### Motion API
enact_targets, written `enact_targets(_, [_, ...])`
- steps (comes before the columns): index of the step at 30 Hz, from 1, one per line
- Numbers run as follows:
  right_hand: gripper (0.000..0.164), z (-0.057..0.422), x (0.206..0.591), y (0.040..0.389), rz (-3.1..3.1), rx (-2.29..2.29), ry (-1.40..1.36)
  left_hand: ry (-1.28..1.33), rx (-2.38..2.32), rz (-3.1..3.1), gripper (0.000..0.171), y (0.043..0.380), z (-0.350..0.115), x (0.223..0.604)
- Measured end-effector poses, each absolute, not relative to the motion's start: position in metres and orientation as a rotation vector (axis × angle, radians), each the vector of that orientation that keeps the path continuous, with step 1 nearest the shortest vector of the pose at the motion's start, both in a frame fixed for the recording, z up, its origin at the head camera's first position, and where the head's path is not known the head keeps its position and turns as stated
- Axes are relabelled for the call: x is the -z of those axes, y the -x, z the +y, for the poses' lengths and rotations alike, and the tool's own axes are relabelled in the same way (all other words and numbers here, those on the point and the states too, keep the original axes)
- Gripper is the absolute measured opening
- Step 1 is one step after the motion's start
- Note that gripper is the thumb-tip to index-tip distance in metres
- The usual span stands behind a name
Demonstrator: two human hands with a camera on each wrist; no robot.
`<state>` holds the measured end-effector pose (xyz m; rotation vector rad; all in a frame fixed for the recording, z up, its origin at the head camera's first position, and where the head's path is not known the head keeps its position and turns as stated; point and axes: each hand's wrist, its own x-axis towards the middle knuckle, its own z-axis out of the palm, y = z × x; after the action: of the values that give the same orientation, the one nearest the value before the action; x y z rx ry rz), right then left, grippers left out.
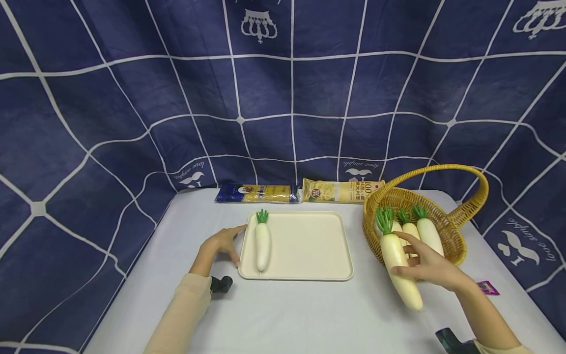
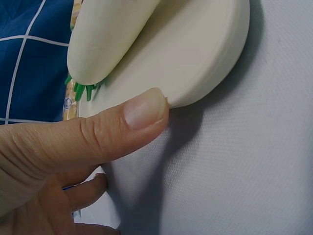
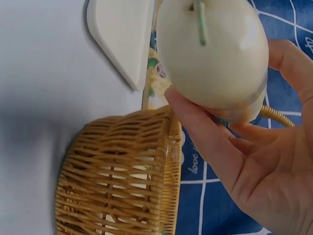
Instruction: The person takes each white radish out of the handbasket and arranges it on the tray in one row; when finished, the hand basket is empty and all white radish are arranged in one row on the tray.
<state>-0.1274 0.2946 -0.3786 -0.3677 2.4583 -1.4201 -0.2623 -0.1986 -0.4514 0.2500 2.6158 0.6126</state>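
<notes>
My right hand (image 1: 426, 265) grips a white radish (image 1: 401, 275) with green leaves, held tilted in front of the wicker basket (image 1: 457, 243). In the right wrist view the fingers and thumb curl round the radish (image 3: 212, 58), its root end facing the camera. Several more radishes (image 1: 429, 233) lie in the basket. On the left, my left hand (image 1: 222, 243) spreads its fingers at the left edge of the cream tray (image 1: 309, 246); its thumb (image 2: 142, 110) is right at the rim in the left wrist view. One radish (image 1: 263, 246) lies lengthwise along the tray's left side.
Two pasta packets, one blue (image 1: 256, 193) and one yellow (image 1: 340, 191), lie behind the tray. A small purple packet (image 1: 488, 288) is at the right. The basket's tall handle (image 1: 433, 168) arches above it. A dark blue curtain (image 1: 283, 88) hangs behind the white table (image 1: 283, 314).
</notes>
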Motion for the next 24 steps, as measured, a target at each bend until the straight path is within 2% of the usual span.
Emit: enact_targets(24, [0.087,0.268,0.386,0.13,2.381,1.42,0.486,-0.239,-0.613,2.619,0.123,0.262,-0.199,0.452])
